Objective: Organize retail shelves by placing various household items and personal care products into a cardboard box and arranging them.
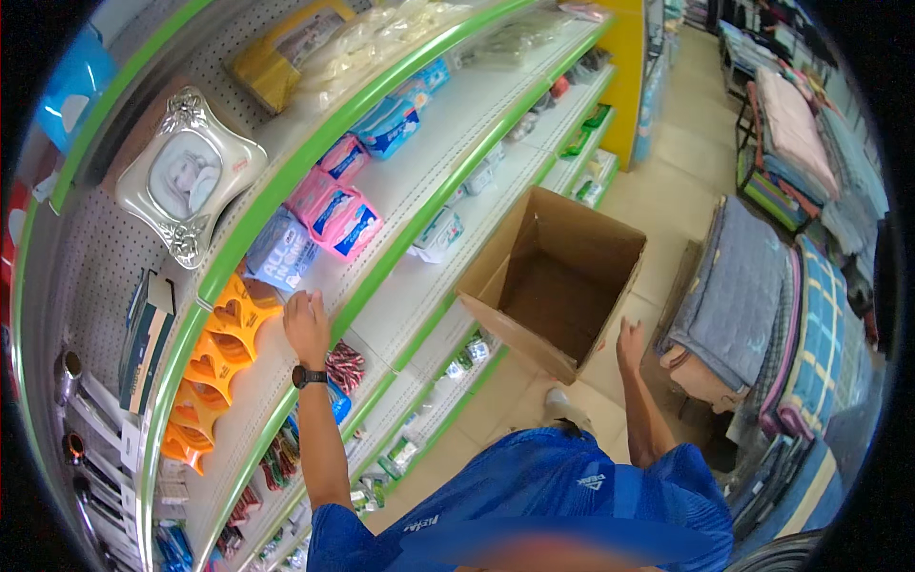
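Note:
My left hand (307, 325) is over the shelf, its fingertips by the lower edge of a lavender packet of sanitary pads (282, 250). Whether they touch it, I cannot tell. Beyond that packet stand pink pad packets (336, 214) and blue packets (386, 125) on the same shelf. Orange plastic items with heart-shaped cut-outs (214, 365) form a row left of my hand. My right hand (630, 339) hangs beside the right side of an open cardboard box (515, 325), fingers slightly apart and holding nothing. The visible inside of the box is bare.
Green-edged shelves (443, 214) run along my left. A silver picture frame (239, 161) stands on the upper shelf near its edge. Folded quilts (736, 279) are stacked on my right. Between them lies a tiled aisle (679, 136); a yellow panel (622, 79) marks the shelf end.

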The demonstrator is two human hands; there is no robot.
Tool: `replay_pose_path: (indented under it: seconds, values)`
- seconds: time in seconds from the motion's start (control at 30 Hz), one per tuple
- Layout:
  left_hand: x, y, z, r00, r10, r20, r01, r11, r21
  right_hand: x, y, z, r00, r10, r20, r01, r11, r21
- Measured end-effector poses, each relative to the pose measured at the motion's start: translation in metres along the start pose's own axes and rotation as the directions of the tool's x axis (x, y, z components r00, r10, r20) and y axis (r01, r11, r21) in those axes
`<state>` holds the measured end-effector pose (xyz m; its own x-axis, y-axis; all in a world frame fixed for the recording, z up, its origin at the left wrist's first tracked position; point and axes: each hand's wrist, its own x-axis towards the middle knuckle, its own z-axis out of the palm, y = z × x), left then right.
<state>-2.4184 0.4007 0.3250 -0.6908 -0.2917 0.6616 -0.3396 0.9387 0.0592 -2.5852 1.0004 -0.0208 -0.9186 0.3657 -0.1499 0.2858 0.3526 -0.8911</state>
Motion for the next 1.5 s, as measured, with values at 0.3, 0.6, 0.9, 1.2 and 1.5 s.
replay_pose_path:
  seconds: [0.3,0.6,0.9,1.2,1.5]
  values:
    - [-0.008,0.013,0.010,0.998,-0.043,-0.035,0.048,0.986,0.159,0.049,-0.089,0.046,0.998,-0.020,0.063,0.028,0.992,-0.123]
    - [-0.004,0.023,0.005,0.997,-0.068,-0.031,0.072,0.989,0.128,0.057,-0.062,0.041,0.974,-0.172,0.148,0.195,0.967,-0.163]
    - [-0.002,0.024,0.004,0.993,-0.121,-0.010,0.121,0.983,0.136,0.055,-0.060,0.038,0.956,-0.232,0.180,0.257,0.957,-0.132]
    - [0.007,0.026,-0.004,0.988,-0.138,-0.068,0.144,0.985,0.092,0.055,-0.063,0.042,0.976,-0.173,0.135,0.175,0.985,-0.002]
    - [0.098,0.031,-0.011,0.985,0.025,-0.172,-0.005,0.994,0.112,0.053,-0.074,0.036,0.952,-0.241,0.188,0.285,0.922,-0.262]
